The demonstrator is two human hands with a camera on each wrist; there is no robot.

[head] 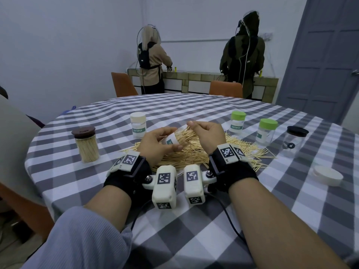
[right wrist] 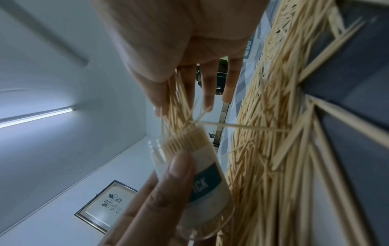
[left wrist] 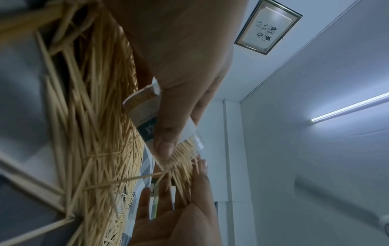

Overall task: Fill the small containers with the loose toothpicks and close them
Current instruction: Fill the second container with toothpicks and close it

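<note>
A small clear container (head: 172,141) with a TOOTHPICK label lies tilted in my left hand (head: 161,138), its mouth facing right and partly packed with toothpicks. My right hand (head: 196,127) pinches a bunch of toothpicks (head: 187,133) whose tips reach into that mouth. In the right wrist view the bunch (right wrist: 179,106) fans from my fingers into the container (right wrist: 202,174), with one pick sticking out sideways. The left wrist view shows my left fingers wrapped round the container (left wrist: 147,114). Under both hands a big pile of loose toothpicks (head: 194,158) covers the checked cloth.
A full brown-lidded jar (head: 86,144) stands at the left and a white-lidded container (head: 138,125) behind the pile. Two green-lidded containers (head: 237,122) (head: 267,133), a black-lidded jar (head: 295,141) and a loose white lid (head: 327,175) are on the right. Two people stand at a far counter.
</note>
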